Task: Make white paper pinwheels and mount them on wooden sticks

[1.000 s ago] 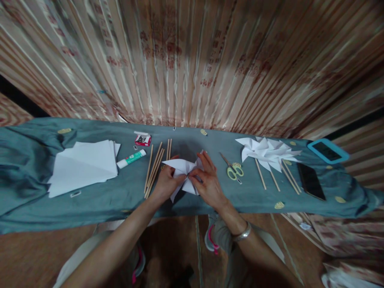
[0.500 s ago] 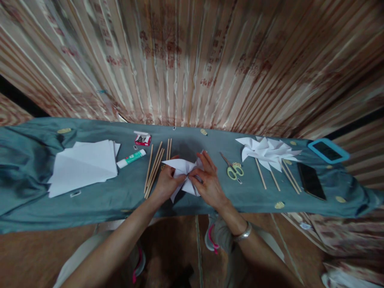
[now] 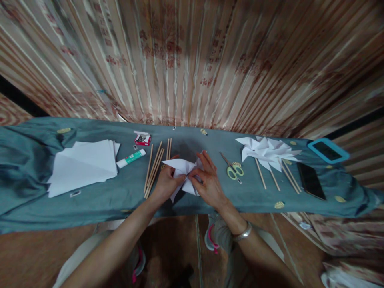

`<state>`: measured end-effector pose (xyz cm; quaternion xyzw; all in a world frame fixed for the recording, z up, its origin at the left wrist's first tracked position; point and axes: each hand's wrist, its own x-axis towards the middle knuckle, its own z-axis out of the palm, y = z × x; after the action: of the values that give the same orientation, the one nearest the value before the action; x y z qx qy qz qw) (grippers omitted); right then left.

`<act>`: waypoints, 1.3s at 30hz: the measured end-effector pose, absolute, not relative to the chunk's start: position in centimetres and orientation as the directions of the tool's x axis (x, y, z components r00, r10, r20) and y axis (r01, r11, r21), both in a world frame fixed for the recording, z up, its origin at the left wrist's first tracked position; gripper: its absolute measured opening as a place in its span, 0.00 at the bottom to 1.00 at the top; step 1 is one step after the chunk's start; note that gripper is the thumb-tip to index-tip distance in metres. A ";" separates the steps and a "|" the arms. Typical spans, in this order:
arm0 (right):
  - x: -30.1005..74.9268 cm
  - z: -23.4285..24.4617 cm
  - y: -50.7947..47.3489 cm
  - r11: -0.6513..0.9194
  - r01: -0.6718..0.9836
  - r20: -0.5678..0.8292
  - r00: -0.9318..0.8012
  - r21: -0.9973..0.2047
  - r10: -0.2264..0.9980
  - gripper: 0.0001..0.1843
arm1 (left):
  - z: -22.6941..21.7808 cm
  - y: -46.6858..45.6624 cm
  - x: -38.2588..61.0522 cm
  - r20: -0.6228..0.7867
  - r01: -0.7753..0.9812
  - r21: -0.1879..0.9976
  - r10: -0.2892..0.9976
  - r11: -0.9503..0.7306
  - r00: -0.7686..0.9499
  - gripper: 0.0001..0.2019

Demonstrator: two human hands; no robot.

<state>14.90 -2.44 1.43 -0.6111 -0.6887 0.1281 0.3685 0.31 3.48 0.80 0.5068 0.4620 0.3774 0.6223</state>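
A white folded paper pinwheel (image 3: 180,165) lies on the teal cloth (image 3: 126,192) in front of me. My left hand (image 3: 166,183) pinches its centre from the left, fingers closed on the paper. My right hand (image 3: 208,180) presses and pinches the same centre from the right, a silver bracelet on its wrist. Several wooden sticks (image 3: 154,168) lie just left of my left hand. Green-handled scissors (image 3: 232,168) lie just right of my right hand.
A stack of white paper sheets (image 3: 84,165) lies at the left, with a glue stick (image 3: 131,158) and a small red box (image 3: 143,139) beside it. Finished pinwheels on sticks (image 3: 267,151) lie at the right, next to a black phone (image 3: 311,181) and a blue-cased device (image 3: 328,150). A striped curtain hangs behind.
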 end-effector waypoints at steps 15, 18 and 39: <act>14.9 1.4 -2.4 0.216 0.768 0.346 0.007 -0.602 0.938 0.05 | 0.5 3.4 0.2 -0.164 -0.003 0.985 0.938 0.173 0.304 0.33; 14.9 1.4 -2.4 0.214 0.769 0.339 0.004 -0.603 0.941 0.05 | 0.3 3.4 0.2 -0.153 0.011 0.988 0.942 0.157 0.298 0.33; 15.0 1.3 -2.1 0.189 0.759 0.296 0.005 -0.623 0.955 0.05 | -0.1 3.2 -0.1 -0.058 0.116 0.993 0.947 0.022 0.317 0.27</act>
<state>14.95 -2.09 1.31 -0.6205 -0.6907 0.1432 0.3427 -0.10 3.23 -0.13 0.5912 0.4491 0.3736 0.5560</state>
